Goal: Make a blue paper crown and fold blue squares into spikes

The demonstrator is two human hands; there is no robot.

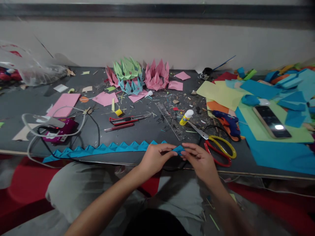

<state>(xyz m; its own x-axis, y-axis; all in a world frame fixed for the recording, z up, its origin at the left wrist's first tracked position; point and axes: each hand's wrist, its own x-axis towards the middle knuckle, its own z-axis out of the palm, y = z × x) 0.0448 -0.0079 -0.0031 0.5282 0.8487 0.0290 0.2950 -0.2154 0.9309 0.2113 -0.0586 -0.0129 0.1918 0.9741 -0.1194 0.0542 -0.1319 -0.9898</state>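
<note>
Near the table's front edge, a small folded piece of blue paper [178, 149] is pinched between the fingertips of both hands. My left hand [155, 157] grips its left side, thumb and index finger closed. My right hand [199, 159] holds the right side, fingers bent around it. A long row of folded blue paper points [98, 149] runs leftward along the edge and passes behind my left hand; whether it joins the held piece is hidden. Scissors [219, 147] with red and yellow handles lie just right of my right hand. A glue stick [186, 117] stands beyond the hands.
Folded paper crowns in pink [157, 76] and green [128, 69] stand at the back. A clear ruler [171, 121], red cutter [123, 120], purple power adapter [59, 129] with cables, blue glue gun [227, 124], phone [272, 121] and coloured paper sheets [270, 157] lie around, among scraps.
</note>
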